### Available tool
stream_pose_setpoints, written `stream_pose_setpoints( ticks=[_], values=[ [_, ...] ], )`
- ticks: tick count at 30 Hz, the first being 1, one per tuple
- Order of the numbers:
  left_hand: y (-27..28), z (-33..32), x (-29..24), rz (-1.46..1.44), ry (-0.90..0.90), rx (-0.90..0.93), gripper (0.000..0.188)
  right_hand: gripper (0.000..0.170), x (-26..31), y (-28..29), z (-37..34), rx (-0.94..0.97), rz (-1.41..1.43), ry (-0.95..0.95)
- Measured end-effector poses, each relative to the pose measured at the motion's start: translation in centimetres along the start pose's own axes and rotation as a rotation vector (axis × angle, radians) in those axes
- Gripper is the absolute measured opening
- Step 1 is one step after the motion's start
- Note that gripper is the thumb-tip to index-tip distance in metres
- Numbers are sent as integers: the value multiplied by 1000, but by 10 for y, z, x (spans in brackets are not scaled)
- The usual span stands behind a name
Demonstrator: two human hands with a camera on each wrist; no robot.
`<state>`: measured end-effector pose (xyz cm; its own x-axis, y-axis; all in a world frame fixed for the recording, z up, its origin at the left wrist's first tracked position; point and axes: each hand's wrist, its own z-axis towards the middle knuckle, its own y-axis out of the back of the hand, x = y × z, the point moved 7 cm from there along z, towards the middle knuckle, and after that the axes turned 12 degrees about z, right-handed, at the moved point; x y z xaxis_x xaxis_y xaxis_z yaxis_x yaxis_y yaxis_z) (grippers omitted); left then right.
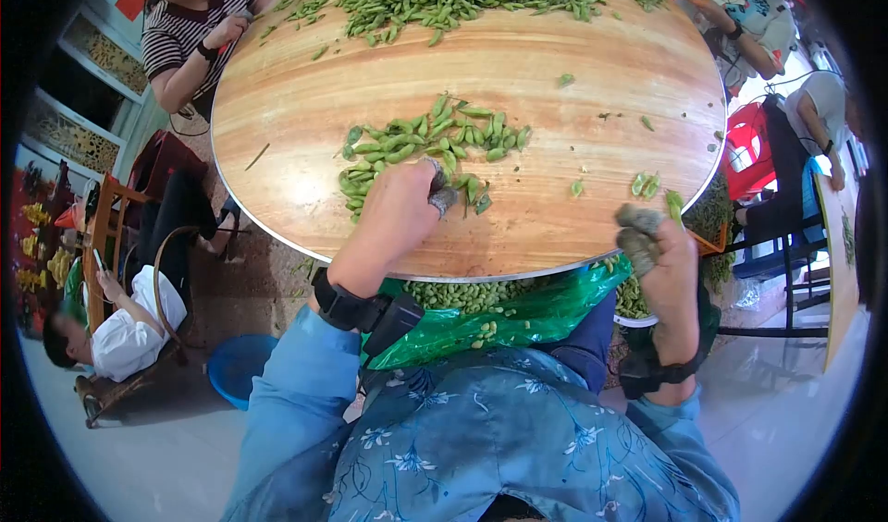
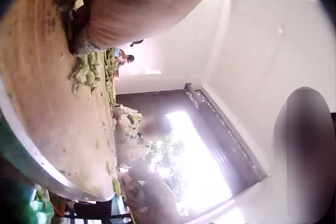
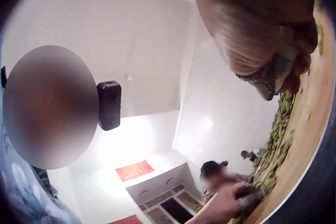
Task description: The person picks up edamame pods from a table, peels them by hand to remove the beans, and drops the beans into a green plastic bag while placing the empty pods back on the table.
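Observation:
My left hand (image 1: 393, 209) is at the near side of a small heap of green soybean pods (image 1: 398, 141), its fingers bent down among them. Grey covers wrap its thumb and a finger. Pods and a dark leaf (image 1: 483, 204) lie right at those fingertips, which are partly hidden. Over the table's right front edge, my right hand (image 1: 668, 268) has curled fingers, with grey covers on thumb and forefinger. It holds a soybean pod (image 1: 674, 206); a pale green piece (image 3: 285, 56) shows between thumb and fingers in the right wrist view.
A large pod pile (image 1: 462, 0) covers the far side of the round wooden table (image 1: 555, 235). Loose pods (image 1: 645, 185) lie near the right edge. Below the front edge, a green plastic bag (image 1: 444, 332) sits by shelled beans (image 1: 472, 294). Other people sit around.

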<state>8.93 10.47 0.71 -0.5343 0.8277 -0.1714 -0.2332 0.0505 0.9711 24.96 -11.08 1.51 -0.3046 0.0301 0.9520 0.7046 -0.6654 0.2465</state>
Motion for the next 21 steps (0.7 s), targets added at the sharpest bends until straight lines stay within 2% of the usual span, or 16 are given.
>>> stream_pose_setpoints(
  ticks=[3, 5, 6, 7, 8, 9, 10, 12, 13, 14, 16, 17, 18, 20, 21],
  values=[
    [-2, -1, 0, -124, 35, 88, 14, 18, 7, -45, 0, 170, 203, -53],
    [-3, -15, 10, -994, 363, 18, 10, 22, 14, -78, 0, 289, 322, -120],
    [-2, -20, 7, -994, 363, 20, 10, 25, 19, -94, 1, 358, 367, -143],
    [-7, -26, 0, -1322, 362, 62, 8, 25, 18, -103, 2, 357, 367, -144],
    [-9, -32, -8, -1649, 355, 106, 7, 24, 11, -116, 2, 395, 533, -220],
    [-11, -38, -15, -1712, 374, 77, 10, 23, 7, -126, 1, 430, 698, -295],
    [-12, -42, -21, -1712, 373, 79, 10, 23, 9, -129, 2, 428, 699, -295],
    [-13, -49, -27, -1567, 376, 80, 10, 16, 8, -134, 2, 409, 878, -431],
    [-11, -50, -29, -1519, 281, 72, 11, 16, 6, -132, 2, 406, 876, -432],
    [-11, -51, -30, -1522, 280, 74, 11, 12, 4, -127, 3, 389, 801, -386],
    [7, -52, -35, -1044, 50, -81, 14, 9, 1, -119, 4, 371, 722, -343],
    [23, -52, -39, -672, -67, -163, 22, 8, 4, -115, 5, 400, 628, -303],
    [26, -52, -37, -675, -68, -161, 22, 7, 7, -112, 6, 429, 535, -262],
    [34, -56, -56, -150, -325, -198, 26, 7, 12, -107, 9, 474, 441, -258],
    [37, -57, -64, -75, -376, -128, 28, 7, 14, -107, 9, 521, 347, -253]
  ],
)
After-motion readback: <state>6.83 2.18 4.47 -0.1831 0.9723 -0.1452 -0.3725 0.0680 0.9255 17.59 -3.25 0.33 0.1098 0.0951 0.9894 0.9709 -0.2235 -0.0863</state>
